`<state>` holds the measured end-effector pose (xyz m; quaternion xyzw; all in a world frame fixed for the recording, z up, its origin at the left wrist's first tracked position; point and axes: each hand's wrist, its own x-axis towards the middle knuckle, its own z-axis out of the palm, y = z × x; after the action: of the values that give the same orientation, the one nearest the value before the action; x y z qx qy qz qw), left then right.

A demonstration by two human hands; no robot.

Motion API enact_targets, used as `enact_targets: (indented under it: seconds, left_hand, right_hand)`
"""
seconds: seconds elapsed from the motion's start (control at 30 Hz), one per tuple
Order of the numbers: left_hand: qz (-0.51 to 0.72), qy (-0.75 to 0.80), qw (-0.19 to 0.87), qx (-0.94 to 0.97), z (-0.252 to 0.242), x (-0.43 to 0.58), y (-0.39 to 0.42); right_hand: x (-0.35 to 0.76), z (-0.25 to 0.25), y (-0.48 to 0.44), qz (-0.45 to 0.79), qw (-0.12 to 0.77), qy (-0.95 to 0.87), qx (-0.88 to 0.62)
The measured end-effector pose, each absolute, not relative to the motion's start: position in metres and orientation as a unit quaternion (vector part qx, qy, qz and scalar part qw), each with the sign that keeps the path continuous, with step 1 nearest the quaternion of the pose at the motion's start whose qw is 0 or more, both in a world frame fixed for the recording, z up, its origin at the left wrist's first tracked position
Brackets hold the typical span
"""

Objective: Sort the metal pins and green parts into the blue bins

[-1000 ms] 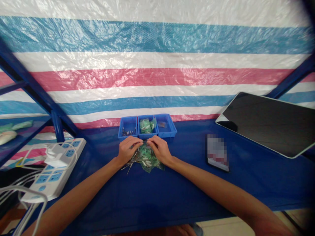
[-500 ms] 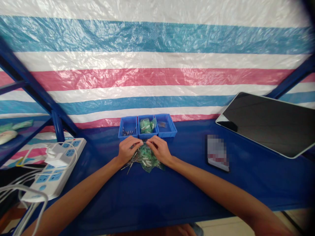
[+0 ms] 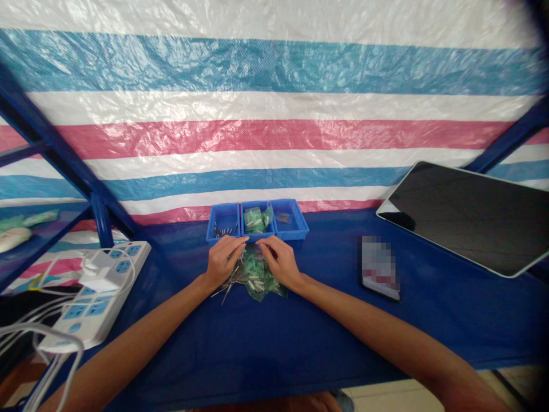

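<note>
Pinching something too small to tell at frame centre, left hand [image 3: 223, 258] and right hand [image 3: 279, 262] narrowly closed, we are likely risking losing it among the green packets [image 3: 256, 278].

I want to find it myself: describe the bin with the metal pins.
Where the striped tarp meets the blue table, three small blue bins stand in a row. It is the left bin: thin metal pins lie in it, while the middle bin holds green packets.
</note>
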<state>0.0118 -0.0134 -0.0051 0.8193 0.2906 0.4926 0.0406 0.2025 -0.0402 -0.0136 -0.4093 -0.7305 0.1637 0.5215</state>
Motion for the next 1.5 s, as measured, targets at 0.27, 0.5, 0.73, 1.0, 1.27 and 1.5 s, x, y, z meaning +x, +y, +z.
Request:
enact_targets:
  seconds: [0.27, 0.5, 0.73, 1.0, 1.27, 1.5]
  left_hand:
    - [0.506, 0.288, 0.047, 0.812, -0.012, 0.011, -0.009]
    - [0.512, 0.299, 0.046, 0.804, -0.016, 0.011, -0.008]
    - [0.506, 0.285, 0.034, 0.813, -0.015, 0.01, -0.01]
    - [0.485, 0.303, 0.05, 0.819, -0.009, 0.012, -0.012]
    - [0.516, 0.372, 0.002, 0.771, -0.006, 0.011, -0.013]
    - [0.537, 0.565, -0.072, 0.622, 0.001, 0.006, -0.002]
  right_hand:
    - [0.203, -0.012, -0.042, 0.164, 0.53, -0.724, -0.409]
    - [0.203, -0.016, -0.04, 0.175, 0.498, -0.762, -0.376]
    - [0.202, -0.014, -0.041, 0.18, 0.497, -0.763, -0.372]
    - [0.203, -0.013, -0.042, 0.176, 0.538, -0.72, -0.401]
    - [0.203, -0.014, -0.042, 0.167, 0.541, -0.711, -0.417]
    - [0.204, -0.011, -0.043, 0.162, 0.532, -0.724, -0.408]
